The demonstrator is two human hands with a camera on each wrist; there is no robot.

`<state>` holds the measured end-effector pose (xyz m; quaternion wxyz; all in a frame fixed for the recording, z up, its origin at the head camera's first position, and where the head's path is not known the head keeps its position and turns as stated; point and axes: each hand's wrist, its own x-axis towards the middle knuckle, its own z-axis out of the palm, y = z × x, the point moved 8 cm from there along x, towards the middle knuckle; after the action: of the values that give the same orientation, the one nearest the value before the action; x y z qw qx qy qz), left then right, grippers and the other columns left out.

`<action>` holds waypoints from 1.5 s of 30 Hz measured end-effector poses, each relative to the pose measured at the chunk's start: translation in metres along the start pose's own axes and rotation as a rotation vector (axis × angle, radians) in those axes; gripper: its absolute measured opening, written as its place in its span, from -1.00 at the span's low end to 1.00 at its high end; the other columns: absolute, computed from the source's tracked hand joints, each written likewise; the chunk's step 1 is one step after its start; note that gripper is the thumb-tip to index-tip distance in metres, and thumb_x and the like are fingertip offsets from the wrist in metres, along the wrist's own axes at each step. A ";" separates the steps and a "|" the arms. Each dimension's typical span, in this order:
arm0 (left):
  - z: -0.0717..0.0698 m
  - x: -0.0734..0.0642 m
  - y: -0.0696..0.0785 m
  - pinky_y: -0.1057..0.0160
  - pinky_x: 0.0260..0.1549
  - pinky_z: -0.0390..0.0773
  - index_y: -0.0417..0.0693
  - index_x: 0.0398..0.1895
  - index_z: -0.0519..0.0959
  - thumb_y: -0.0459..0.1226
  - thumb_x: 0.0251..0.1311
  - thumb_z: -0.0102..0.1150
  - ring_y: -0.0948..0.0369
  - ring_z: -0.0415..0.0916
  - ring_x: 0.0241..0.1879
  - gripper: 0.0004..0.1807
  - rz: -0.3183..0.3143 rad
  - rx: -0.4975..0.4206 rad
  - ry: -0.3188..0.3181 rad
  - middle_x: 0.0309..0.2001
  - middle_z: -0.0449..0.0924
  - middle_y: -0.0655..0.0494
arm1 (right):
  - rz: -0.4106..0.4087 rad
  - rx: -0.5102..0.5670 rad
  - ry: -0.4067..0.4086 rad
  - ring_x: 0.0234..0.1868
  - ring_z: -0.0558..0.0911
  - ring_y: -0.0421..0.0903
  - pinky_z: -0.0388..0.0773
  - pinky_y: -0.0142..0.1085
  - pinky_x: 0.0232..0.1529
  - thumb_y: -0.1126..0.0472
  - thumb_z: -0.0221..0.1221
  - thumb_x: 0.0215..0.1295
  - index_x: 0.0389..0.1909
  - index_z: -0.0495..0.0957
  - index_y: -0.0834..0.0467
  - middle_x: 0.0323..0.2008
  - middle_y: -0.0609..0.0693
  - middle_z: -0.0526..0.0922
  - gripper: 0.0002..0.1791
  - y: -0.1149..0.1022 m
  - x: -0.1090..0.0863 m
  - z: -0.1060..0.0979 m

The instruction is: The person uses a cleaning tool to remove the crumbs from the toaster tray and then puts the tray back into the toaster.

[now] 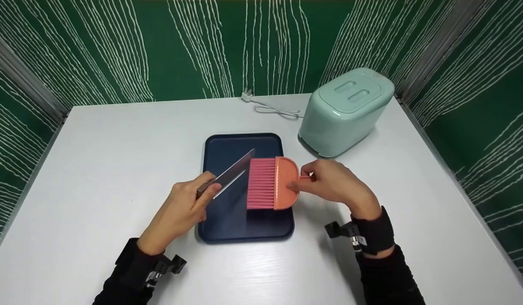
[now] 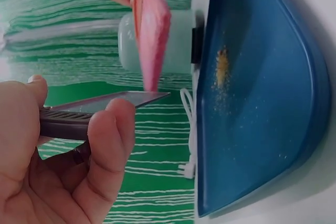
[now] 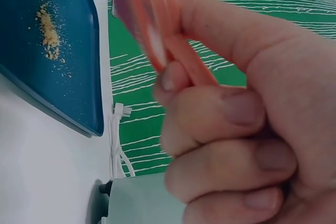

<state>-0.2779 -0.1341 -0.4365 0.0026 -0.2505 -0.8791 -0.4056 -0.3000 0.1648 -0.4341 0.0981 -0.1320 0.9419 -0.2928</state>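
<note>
- Brush [image 1: 272,183] in the right hand [image 1: 335,182], raised over the right half of a dark blue tray [image 1: 244,228] on a white desk [image 1: 117,169]; its bristles face left, toward the left hand [image 1: 187,199].
- The right hand is the nearer of the two, directly right of the brush, its thumb and curled fingers clamped at the handle; the handle points right, while the wide bristle edge runs from near to far.
- The hands stand well apart, the left with thumb and fingers clamped on the dark, ridged handle of a flat-bladed tool [image 1: 236,167]; its blade slants far and right, ending just beside the bristles. Contact cannot be told.
- Below, sandy-yellow crumbs [image 2: 222,69] lie in a loose streak on the tray, fine grains scattered around them; both wrist views show the spill, which the brush appears to hide from the head view.
- Pink bristles, thick and ridged, meet a smooth orange, half-moon head that looks like plastic.
- The tray, a matte rectangle with rounded corners and a low raised rim, lies with its long side running near to far.
- A glossy mint toaster [image 1: 346,114], boxy with softened edges, stands at far right, its pale cord [image 1: 282,112] looped to its left.
</note>
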 end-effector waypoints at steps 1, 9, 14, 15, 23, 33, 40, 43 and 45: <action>0.000 0.000 -0.003 0.31 -0.68 0.62 0.05 -0.13 0.55 -0.10 0.67 0.07 0.41 0.52 -0.75 -0.81 -0.023 -0.033 0.000 -0.64 0.45 0.23 | -0.016 -0.012 0.033 -0.61 0.28 -0.22 0.14 -0.34 -0.53 -0.20 0.41 0.34 -0.63 0.42 -0.02 -0.71 -0.25 0.22 -0.48 -0.002 0.000 -0.003; 0.004 0.003 -0.019 0.08 -0.72 0.68 -0.03 -0.20 0.50 -0.05 0.75 -0.13 0.11 0.62 -0.76 -0.65 -0.171 -0.344 -0.034 -0.70 0.60 0.02 | -0.198 -0.045 0.272 -0.59 0.24 -0.28 0.09 -0.36 -0.48 -0.24 0.42 0.37 -0.57 0.39 -0.05 -0.65 -0.27 0.19 -0.47 -0.033 -0.001 -0.011; 0.010 0.004 -0.020 0.08 -0.72 0.68 -0.12 -0.16 0.49 -0.05 0.78 -0.25 0.14 0.60 -0.76 -0.58 -0.171 -0.454 -0.085 -0.66 0.62 -0.08 | -0.356 -0.045 0.443 -0.61 0.25 -0.28 0.07 -0.37 -0.52 -0.18 0.45 0.36 -0.49 0.52 0.01 -0.66 -0.26 0.25 -0.55 -0.057 -0.005 -0.008; 0.011 0.004 -0.020 0.10 -0.71 0.68 -0.13 -0.14 0.49 -0.02 0.78 -0.26 0.15 0.61 -0.75 -0.56 -0.172 -0.465 -0.094 -0.64 0.63 -0.11 | -0.374 -0.045 0.476 -0.61 0.26 -0.28 0.08 -0.38 -0.53 -0.16 0.45 0.36 -0.47 0.55 0.03 -0.66 -0.25 0.26 -0.57 -0.060 -0.006 -0.007; 0.015 0.001 -0.019 0.15 -0.69 0.69 -0.21 0.08 0.51 0.10 0.74 -0.33 0.20 0.61 -0.72 -0.41 -0.196 -0.535 -0.126 -0.52 0.64 -0.29 | -0.426 -0.084 0.486 -0.63 0.26 -0.30 0.06 -0.40 -0.52 -0.16 0.44 0.37 -0.45 0.54 0.06 -0.67 -0.24 0.28 -0.55 -0.074 -0.004 0.011; 0.013 0.003 -0.022 0.17 -0.70 0.68 -0.25 -0.09 0.47 0.09 0.75 -0.34 0.20 0.60 -0.73 -0.41 -0.240 -0.518 -0.102 -0.47 0.64 -0.38 | -0.504 -0.291 0.588 -0.66 0.34 -0.28 0.11 -0.44 -0.58 -0.15 0.51 0.28 -0.53 0.50 0.01 -0.70 -0.18 0.46 -0.53 -0.073 -0.012 -0.001; 0.010 0.003 -0.023 0.18 -0.69 0.68 -0.21 -0.03 0.52 0.08 0.75 -0.30 0.18 0.62 -0.71 -0.43 -0.242 -0.501 -0.084 -0.47 0.64 -0.36 | -0.434 -0.348 0.659 -0.69 0.38 -0.19 0.12 -0.37 -0.63 -0.17 0.52 0.25 -0.56 0.50 0.01 -0.71 -0.16 0.50 -0.51 -0.057 -0.015 -0.019; 0.009 0.003 -0.022 0.17 -0.69 0.68 -0.21 -0.06 0.52 0.08 0.75 -0.29 0.17 0.62 -0.72 -0.44 -0.237 -0.493 -0.079 -0.47 0.64 -0.37 | -0.414 -0.303 0.689 -0.68 0.41 -0.20 0.16 -0.35 -0.62 -0.15 0.54 0.23 -0.56 0.50 0.01 -0.70 -0.14 0.53 -0.53 -0.053 -0.017 -0.026; 0.009 0.004 -0.022 0.17 -0.69 0.68 -0.21 -0.10 0.50 0.07 0.75 -0.29 0.17 0.62 -0.72 -0.44 -0.230 -0.485 -0.078 -0.51 0.64 -0.32 | -0.428 -0.260 0.703 -0.66 0.45 -0.22 0.22 -0.36 -0.60 -0.12 0.54 0.25 -0.53 0.52 0.02 -0.67 -0.13 0.57 -0.55 -0.053 -0.018 -0.028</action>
<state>-0.2889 -0.1376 -0.4574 -0.1375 -0.1578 -0.7785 -0.5918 -0.2801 0.1430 -0.3784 -0.3091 -0.2281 0.8985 -0.2124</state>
